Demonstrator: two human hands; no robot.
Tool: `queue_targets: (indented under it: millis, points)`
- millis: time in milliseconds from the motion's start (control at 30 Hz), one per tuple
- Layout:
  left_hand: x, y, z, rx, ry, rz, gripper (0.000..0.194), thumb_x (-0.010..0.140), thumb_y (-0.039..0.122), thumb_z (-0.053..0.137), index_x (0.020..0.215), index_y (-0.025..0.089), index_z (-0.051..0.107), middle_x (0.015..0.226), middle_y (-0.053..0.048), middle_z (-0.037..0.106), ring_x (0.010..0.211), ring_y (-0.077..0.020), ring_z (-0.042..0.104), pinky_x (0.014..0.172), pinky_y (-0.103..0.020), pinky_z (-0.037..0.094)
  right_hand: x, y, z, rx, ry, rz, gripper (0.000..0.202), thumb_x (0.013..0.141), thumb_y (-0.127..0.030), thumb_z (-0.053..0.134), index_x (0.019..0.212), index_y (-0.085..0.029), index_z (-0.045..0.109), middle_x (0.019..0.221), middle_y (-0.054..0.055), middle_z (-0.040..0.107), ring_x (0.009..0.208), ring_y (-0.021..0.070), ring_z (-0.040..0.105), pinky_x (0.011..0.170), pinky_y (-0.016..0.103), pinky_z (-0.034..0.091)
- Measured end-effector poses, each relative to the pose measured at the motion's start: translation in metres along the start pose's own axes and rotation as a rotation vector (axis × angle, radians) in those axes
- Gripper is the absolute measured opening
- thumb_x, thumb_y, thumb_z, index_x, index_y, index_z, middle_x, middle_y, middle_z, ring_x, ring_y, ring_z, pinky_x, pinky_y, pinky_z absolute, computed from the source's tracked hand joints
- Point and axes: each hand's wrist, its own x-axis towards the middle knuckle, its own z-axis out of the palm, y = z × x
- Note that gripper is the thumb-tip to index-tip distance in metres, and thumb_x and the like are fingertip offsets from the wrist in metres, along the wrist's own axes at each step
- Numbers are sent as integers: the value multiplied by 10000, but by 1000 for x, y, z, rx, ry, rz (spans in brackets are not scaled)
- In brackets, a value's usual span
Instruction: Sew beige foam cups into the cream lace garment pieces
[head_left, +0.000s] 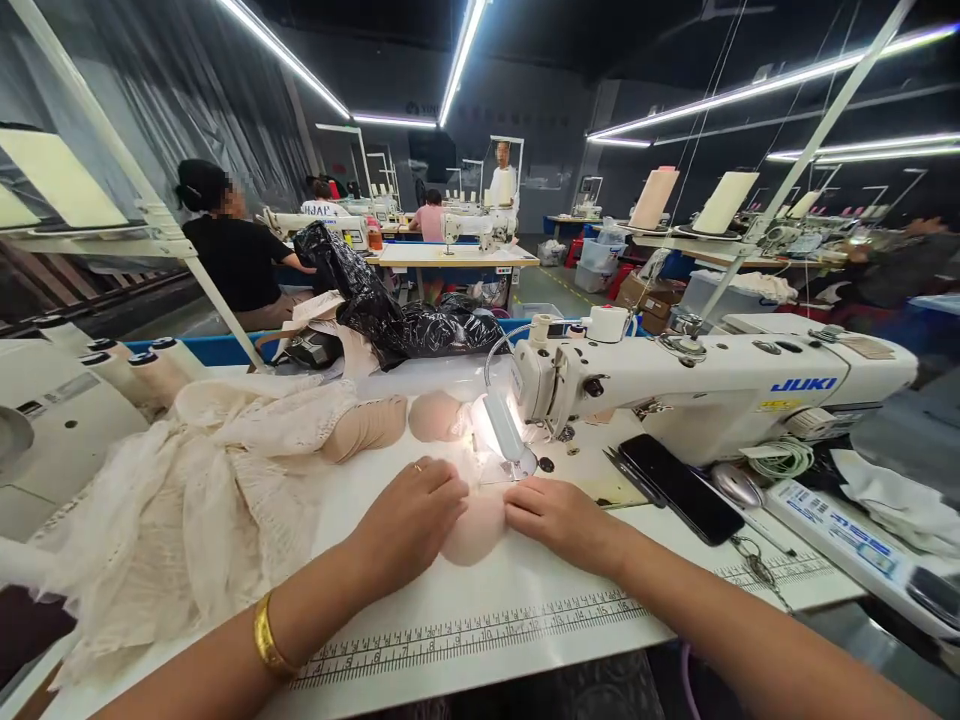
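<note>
A round beige fabric piece (474,530) lies on the white table just in front of the lit needle area of a white sewing machine (705,385). My left hand (420,515) pinches the left edge of this piece, fingers closed. On its right edge, my right hand (559,515) has its fingers pressed together. Beyond the needle, another beige cup-shaped piece (435,415) rests on the table. Stacked beige cups (367,428) lie further left, beside a heap of cream lace fabric (225,480).
Right of the needle are a black phone (679,488), tweezers, keys (754,560) and a long box (840,540). A black plastic bag (405,310) sits behind the table. Thread cones (169,370) stand at left. Several people sit at machines beyond.
</note>
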Motion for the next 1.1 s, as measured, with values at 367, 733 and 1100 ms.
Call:
queue_targets:
  millis: [367, 733, 1100]
  points:
    - [41, -9, 35, 143, -81, 271, 220, 900, 51, 560, 726, 183, 532, 815, -30, 613, 768, -195, 552, 773, -349, 442, -13, 12, 2, 211, 122, 150, 315, 1010, -39, 478, 1172, -219, 680, 1059, 47, 747, 945, 209, 615, 803, 332, 528]
    - [42, -7, 50, 85, -30, 174, 267, 976, 62, 454, 752, 183, 536, 761, -9, 553, 682, -166, 424, 729, -341, 390, -14, 12, -12, 234, 37, 247, 276, 1004, -64, 472, 1056, -212, 698, 848, 36, 622, 794, 195, 499, 677, 305, 431]
    - [40, -3, 54, 10, 86, 177, 240, 981, 46, 481, 789, 180, 533, 758, -11, 577, 706, -180, 458, 718, -351, 374, -2, 2, 7, 167, 115, 286, 270, 1003, -93, 501, 758, -201, 540, 741, 1, 540, 700, 167, 446, 587, 295, 343]
